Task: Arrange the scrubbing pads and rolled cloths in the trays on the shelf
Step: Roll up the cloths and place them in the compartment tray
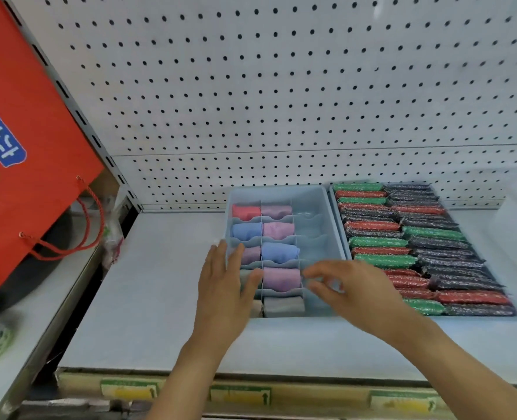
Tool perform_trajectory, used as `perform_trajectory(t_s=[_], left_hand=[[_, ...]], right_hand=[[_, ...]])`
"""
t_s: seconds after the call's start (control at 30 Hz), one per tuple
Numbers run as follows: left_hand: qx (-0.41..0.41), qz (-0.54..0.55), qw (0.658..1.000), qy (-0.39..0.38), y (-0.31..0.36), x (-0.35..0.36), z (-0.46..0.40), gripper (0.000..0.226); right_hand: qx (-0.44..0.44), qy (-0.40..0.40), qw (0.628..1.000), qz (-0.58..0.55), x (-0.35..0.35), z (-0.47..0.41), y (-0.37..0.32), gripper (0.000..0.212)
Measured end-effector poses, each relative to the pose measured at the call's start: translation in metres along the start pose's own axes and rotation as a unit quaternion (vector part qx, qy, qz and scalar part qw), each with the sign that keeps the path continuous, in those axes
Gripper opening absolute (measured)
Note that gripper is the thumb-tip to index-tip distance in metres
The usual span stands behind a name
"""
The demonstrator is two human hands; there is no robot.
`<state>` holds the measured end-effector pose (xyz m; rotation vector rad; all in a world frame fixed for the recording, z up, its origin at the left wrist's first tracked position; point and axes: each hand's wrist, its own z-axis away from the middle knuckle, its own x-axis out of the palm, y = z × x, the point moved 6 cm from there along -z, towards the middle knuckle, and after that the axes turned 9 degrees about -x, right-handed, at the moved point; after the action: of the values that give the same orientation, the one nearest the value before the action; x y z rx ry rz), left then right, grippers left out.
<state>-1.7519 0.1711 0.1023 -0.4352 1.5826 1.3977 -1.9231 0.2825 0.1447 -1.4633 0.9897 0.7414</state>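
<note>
Sitting side by side — two trays point(323, 192), two hands point(223, 286).

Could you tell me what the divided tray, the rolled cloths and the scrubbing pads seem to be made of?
Divided tray: likely translucent pale-blue plastic, since cloth colours show faintly through its thin walls.
Rolled cloths: soft matte fabric, perhaps microfibre, judging by the fuzzy, rounded folds.
Scrubbing pads: probably glittery metallic-thread mesh, given their sparkling speckled red, green and dark surfaces.
</note>
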Motion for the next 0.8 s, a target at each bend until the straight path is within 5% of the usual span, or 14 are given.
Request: perform_trajectory(t_s=[0.23,0.5,0.67,0.8], left_hand=[[0.117,0.082,0.990,0.016,0.116,0.024,0.028,0.053],[0.236,0.097,0.966,-0.037,0.285,0.101,0.047,0.048],[0.284,0.095,0.946,-0.125,0.374,0.172,0.060,0.040],[0.304,0.062,0.939,-0.149,0.414,0.219,0.066,0.037]], right_hand=[[0.002,0.224,0.974,0.013,-0.071,0.074,0.051,0.027],[0.105,0.337,0.934,0.058,-0.165,0.165,0.151,0.020],[0.197,0.304,0.930,0.063,-0.204,0.213,0.232,0.014],[0.297,0.136,0.944,0.057,-0.217,0.235,0.300,0.014]])
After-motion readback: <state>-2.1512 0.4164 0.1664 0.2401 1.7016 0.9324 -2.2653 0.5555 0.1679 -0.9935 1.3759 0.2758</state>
